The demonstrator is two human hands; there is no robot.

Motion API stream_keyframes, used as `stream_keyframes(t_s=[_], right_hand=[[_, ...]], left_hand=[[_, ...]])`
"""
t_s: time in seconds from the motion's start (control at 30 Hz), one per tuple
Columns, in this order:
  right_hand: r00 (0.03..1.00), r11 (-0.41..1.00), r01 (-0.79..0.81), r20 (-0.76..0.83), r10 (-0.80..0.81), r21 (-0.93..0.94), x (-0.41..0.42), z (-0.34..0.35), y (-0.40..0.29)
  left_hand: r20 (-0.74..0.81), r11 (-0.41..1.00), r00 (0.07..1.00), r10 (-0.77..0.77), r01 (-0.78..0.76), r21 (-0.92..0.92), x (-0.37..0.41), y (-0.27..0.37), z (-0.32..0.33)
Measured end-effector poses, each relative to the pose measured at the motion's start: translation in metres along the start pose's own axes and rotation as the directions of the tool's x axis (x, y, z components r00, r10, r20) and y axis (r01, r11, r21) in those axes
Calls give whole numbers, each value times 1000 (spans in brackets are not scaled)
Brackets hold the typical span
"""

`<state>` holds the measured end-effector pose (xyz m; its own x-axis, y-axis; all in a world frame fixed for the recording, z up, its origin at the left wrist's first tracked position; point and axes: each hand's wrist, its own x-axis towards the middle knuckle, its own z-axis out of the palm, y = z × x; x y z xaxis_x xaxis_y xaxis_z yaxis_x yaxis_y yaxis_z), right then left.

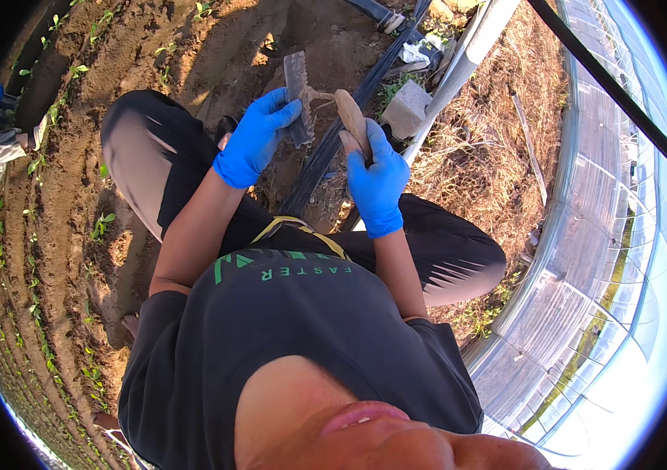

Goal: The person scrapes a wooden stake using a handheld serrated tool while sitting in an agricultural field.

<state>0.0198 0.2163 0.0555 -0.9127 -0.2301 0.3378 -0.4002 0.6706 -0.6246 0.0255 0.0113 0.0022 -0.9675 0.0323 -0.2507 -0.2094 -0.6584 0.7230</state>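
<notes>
A small hand hoe with a toothed metal blade (296, 76) and a short wooden handle (352, 120) is held up in front of me. My left hand (260, 135), in a blue glove, grips the blade near its neck, with the thumb on the metal. The blue-gloved right hand (379, 176) wraps around the handle; one of its fingertips looks bare or soiled. Dried soil or rust coats the neck between blade and handle. Below the tool, my knees are spread in a squat over bare soil (233, 59).
Black plastic sheeting (333, 141) runs diagonally beneath the tool. A concrete block (407, 109) sits beside a pale pole (477, 44). Dry grass (486, 153) and a plastic-covered greenhouse (574, 223) are right. Seedling rows (34, 282) fill the left; another person's striped clothing (0, 158) shows there.
</notes>
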Motion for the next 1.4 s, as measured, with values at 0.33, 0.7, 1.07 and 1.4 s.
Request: stream_keyframes(t_s=[0.33,0.7,1.07,1.4], right_hand=[[998,993,39,55,-33,-113,-7,9,3],[993,981,77,101,-60,-179,0,9,-4],[986,964,135,124,-109,-228,6,-8,-11],[981,936,150,169,-100,-320,16,-5,-20]], left_hand=[[-3,1000,1000,11,-11,-16,0,0,-1],[-30,999,999,27,-28,-35,3,6,-4],[-2,999,1000,16,-16,-45,3,4,-8],[-15,1000,1000,16,-16,5,2,6,-2]])
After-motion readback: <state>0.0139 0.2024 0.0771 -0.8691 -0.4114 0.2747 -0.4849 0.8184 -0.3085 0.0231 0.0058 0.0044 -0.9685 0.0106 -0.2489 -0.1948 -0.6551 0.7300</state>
